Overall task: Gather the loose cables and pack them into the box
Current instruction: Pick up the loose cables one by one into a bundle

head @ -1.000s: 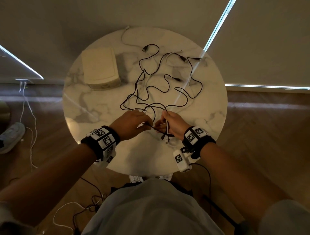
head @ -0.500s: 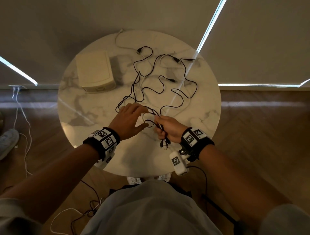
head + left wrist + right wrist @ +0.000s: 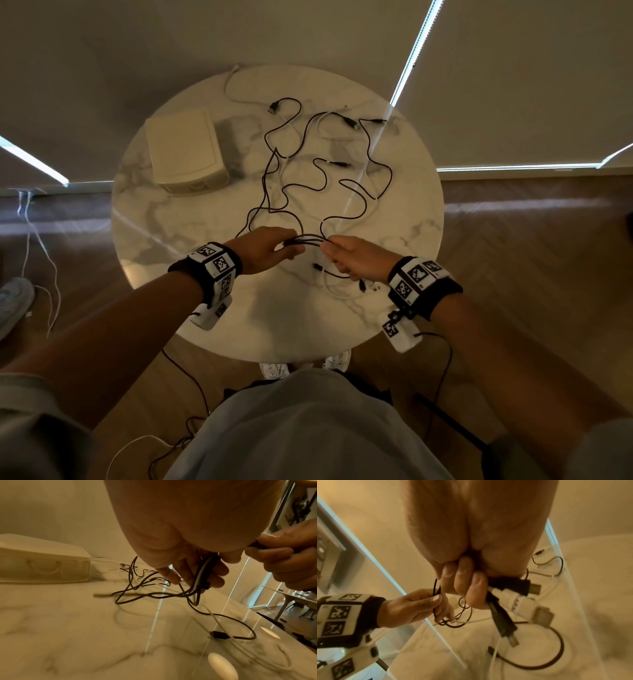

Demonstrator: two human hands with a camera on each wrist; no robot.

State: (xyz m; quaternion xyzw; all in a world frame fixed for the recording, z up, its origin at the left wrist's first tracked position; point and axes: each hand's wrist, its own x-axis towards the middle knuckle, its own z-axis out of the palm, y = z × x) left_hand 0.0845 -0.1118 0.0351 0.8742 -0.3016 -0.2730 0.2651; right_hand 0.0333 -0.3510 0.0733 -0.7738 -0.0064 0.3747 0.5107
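1. The step in hand is gathering: the cables (image 3: 308,178) sprawl in loops across the middle and upper centre of the round marble table (image 3: 404,246), and their near ends are bunched between the two hands at lower centre.
2. The right hand (image 3: 356,257) has its fingers curled tight round several plug ends; the right wrist view shows black and white USB plugs (image 3: 518,592) sticking out past the fingertips (image 3: 476,582).
3. The left hand (image 3: 263,248) pinches the same strands just beside the right, thumb against fingers, with a short span of black cable stretched between the hands.
4. The box (image 3: 185,150), cream with its lid on, sits at the upper left of the table, well apart from both hands.
5. The next move, as I judge it, calls for drawing the long loops in towards the held bundle, coiling them, and then opening the box.
6. Crossed loops could snag.
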